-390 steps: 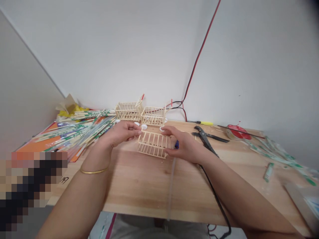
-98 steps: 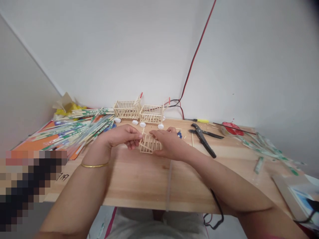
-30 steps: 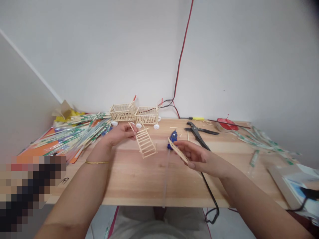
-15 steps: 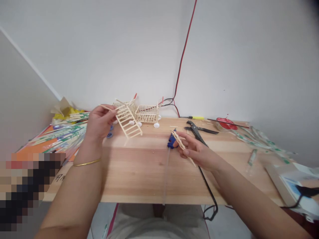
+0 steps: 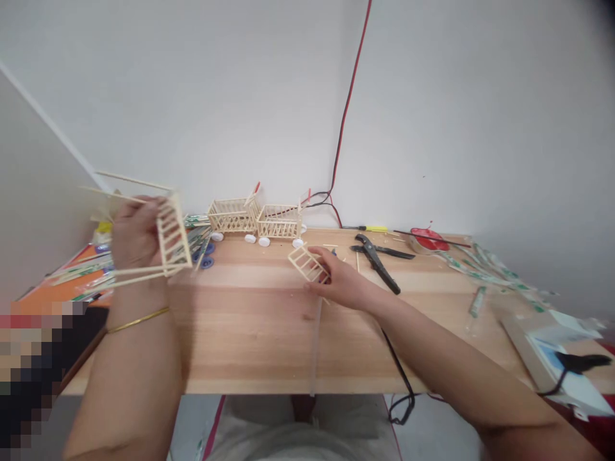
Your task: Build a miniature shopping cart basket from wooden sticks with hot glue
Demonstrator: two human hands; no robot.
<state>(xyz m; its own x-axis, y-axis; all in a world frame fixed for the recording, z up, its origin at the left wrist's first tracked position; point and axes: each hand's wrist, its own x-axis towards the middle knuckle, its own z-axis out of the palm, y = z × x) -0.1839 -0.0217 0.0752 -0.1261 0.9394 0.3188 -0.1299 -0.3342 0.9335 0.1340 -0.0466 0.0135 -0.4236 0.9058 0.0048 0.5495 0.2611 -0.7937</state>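
Note:
My left hand (image 5: 133, 237) is raised at the left, above the table's left end, closed on a ladder-like wooden stick frame (image 5: 169, 235) with long loose ends. My right hand (image 5: 343, 285) rests low over the middle of the wooden table (image 5: 269, 333), its fingers closed on a smaller stick lattice panel (image 5: 307, 263). Two finished stick carts (image 5: 254, 219) with white wheels stand at the back by the wall. A gold bangle sits on my left wrist.
A heap of wrapped chopsticks (image 5: 91, 272) lies at the left on an orange sheet. Black pliers (image 5: 377, 259), a yellow-handled tool (image 5: 369, 228) and red tape (image 5: 429, 239) lie at the back right. A clear glue stick (image 5: 314, 346) and a black cord (image 5: 396, 378) cross the front.
My left hand has lifted the stick frame up and to the left, away from the table's middle. My right hand has come down toward the table with the small lattice panel.

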